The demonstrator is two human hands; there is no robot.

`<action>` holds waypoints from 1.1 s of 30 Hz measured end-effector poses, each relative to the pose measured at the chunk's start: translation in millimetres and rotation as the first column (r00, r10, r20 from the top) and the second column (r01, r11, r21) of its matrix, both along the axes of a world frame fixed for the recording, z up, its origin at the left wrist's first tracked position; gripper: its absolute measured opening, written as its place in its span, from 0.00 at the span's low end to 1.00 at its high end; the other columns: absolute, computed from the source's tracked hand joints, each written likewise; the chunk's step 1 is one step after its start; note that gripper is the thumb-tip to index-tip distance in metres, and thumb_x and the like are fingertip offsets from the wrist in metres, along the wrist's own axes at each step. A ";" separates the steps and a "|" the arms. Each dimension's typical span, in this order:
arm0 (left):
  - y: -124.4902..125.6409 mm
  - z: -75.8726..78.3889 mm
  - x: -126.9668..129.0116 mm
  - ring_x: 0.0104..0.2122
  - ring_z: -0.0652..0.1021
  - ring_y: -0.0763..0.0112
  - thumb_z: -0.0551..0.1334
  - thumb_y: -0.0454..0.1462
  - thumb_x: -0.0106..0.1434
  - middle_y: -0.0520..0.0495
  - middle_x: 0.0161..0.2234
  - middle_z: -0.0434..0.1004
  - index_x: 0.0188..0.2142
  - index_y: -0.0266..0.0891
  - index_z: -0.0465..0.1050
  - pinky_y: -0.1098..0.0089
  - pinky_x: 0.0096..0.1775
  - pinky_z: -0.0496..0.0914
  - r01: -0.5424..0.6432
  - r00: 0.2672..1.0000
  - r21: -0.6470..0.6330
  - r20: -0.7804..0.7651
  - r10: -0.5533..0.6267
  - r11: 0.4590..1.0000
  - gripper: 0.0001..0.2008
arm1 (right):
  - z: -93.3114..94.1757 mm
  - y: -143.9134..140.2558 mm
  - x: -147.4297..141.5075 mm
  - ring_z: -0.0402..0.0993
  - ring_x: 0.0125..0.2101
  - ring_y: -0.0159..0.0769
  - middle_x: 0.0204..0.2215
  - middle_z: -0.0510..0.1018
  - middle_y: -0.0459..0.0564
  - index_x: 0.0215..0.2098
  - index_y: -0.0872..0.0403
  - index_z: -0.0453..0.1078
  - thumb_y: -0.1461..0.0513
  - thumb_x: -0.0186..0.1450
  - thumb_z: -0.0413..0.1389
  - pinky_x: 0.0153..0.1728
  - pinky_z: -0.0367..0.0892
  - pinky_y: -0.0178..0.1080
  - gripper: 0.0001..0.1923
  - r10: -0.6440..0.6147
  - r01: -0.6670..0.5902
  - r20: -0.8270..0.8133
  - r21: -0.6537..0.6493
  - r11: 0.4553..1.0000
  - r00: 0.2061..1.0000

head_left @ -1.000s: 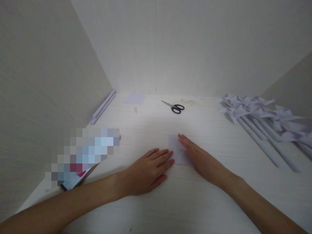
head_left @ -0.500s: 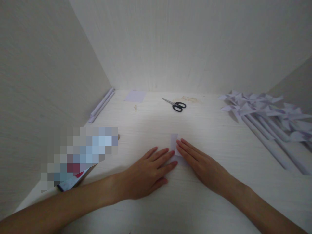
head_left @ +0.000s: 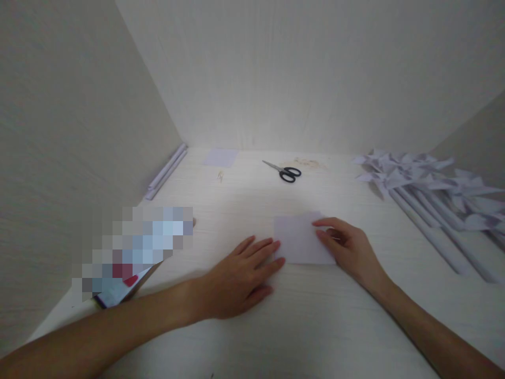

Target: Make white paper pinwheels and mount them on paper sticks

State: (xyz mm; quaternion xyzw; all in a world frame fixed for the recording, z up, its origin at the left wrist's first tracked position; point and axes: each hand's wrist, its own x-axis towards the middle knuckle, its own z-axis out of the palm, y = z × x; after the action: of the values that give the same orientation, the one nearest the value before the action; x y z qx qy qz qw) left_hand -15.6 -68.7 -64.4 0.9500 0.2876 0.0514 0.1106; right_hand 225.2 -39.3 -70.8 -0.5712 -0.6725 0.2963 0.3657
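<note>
A light purple sheet of paper lies unfolded on the white table in front of me. My left hand rests flat with spread fingers, and its fingertips touch the sheet's left edge. Over the right part of the sheet is my right hand, with thumb and index finger curved and a gap between them. Its other fingers are curled and partly hidden, as is the right edge of the paper.
Black-handled scissors lie farther back. A second paper square and small pale bits are at back left, near rolled paper tubes. Paper pinwheels are piled at right. A partly blurred phone-like device is at left.
The paper, folded narrow under my fingers before, now spreads wide to the right. My right hand has moved right, its fingers changing from flat together to curved and apart. The left barely moved.
</note>
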 end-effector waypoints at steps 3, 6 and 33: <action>-0.9 0.9 -0.5 0.58 0.48 0.58 0.50 0.39 0.60 0.38 0.59 0.44 0.56 0.39 0.49 0.53 0.55 0.48 -0.029 0.997 -0.038 0.065 0.032 0.999 0.24 | -1.1 2.7 1.5 0.54 0.14 0.25 0.13 0.55 0.38 0.37 0.56 0.67 0.59 0.55 0.53 0.14 0.52 0.29 0.13 0.001 -0.014 -0.114 -0.111 0.994 0.993; 0.7 2.0 -1.8 0.58 0.45 0.59 0.51 0.37 0.59 0.37 0.60 0.39 0.57 0.39 0.45 0.54 0.55 0.48 -0.134 0.960 -0.120 0.230 0.159 0.984 0.27 | 1.0 3.2 2.2 0.52 0.14 0.24 0.14 0.53 0.37 0.38 0.56 0.66 0.58 0.55 0.53 0.14 0.48 0.29 0.14 0.027 -0.063 -0.206 -0.170 0.983 0.978; 11.2 -0.3 8.2 0.20 0.63 0.84 0.57 0.32 0.54 0.60 0.21 0.57 0.46 0.41 0.52 0.80 0.23 0.58 -0.082 0.321 -0.788 0.558 0.765 0.610 0.21 | 1.5 -5.6 -11.8 0.72 0.25 0.29 0.24 0.76 0.46 0.35 0.53 0.71 0.66 0.52 0.56 0.27 0.71 0.34 0.12 0.108 -0.160 -0.499 -0.062 0.985 0.860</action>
State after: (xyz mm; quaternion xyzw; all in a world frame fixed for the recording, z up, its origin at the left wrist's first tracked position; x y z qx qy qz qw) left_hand -7.4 -57.5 -64.7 0.5572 0.4459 0.4550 0.5326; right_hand 213.4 -44.9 -69.3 -0.4460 -0.5788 0.4907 0.4746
